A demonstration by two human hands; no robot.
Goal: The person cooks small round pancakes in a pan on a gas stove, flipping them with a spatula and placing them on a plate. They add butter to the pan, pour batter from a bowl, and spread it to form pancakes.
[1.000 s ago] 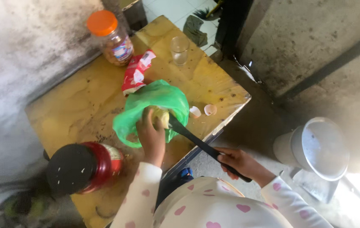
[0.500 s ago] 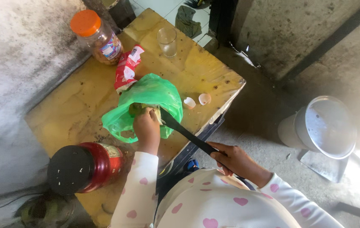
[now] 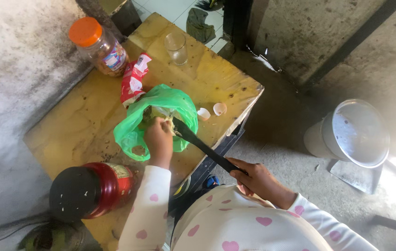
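Head view, looking down on a yellow wooden counter [image 3: 91,116], scuffed and stained, far corner partly out of frame. To the right on the concrete floor, a large metal pot [image 3: 353,132], washed out by glare. At the near left edge, a red jar with black lid [image 3: 88,189]. At the far left, a clear jar with orange lid [image 3: 98,45], contents hard to make out. Mid-counter, a crumpled green plastic bag [image 3: 160,118], mouth open. Left hand [image 3: 159,141] reaching into that bag, grip closed on a pale yellowish lump [image 3: 167,123], mostly hidden by fingers and plastic; kind not clear. Right hand [image 3: 258,179] down by the counter's near edge, grip wrapped around the handle of a long black knife [image 3: 202,146], blade tip at the lump inside the bag. Beside the bag, a red and white packet [image 3: 133,79]. Farther back, an empty drinking glass [image 3: 176,47]. Just right of the bag, two eggshell halves [image 3: 212,111] near the counter's edge. Sleeves white with pink hearts, cut off at the bottom.
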